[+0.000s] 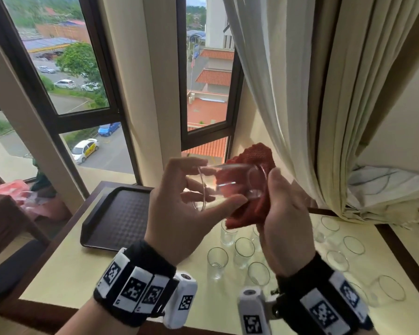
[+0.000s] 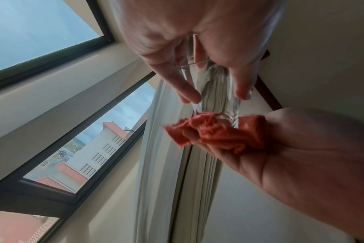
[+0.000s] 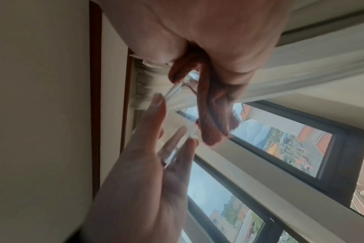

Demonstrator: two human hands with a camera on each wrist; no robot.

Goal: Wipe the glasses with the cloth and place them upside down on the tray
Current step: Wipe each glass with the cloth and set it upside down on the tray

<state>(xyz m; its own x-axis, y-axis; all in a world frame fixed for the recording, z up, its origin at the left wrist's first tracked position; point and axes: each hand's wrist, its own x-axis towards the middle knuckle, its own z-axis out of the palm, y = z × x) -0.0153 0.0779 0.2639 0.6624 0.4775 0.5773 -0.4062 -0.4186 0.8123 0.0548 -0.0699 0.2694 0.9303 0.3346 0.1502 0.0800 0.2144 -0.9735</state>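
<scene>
The left hand and right hand, each with a marker band at the wrist, are raised over the table. The left hand grasps a clear glass on its side, thumb below and fingers above, the open mouth toward the left palm. The right hand clutches a red cloth bunched around the glass's base. Below, a dark tray lies on the table's left part, and other glasses stand upright, mouths up, to its right. A pale curtain hangs beside the window behind.
</scene>
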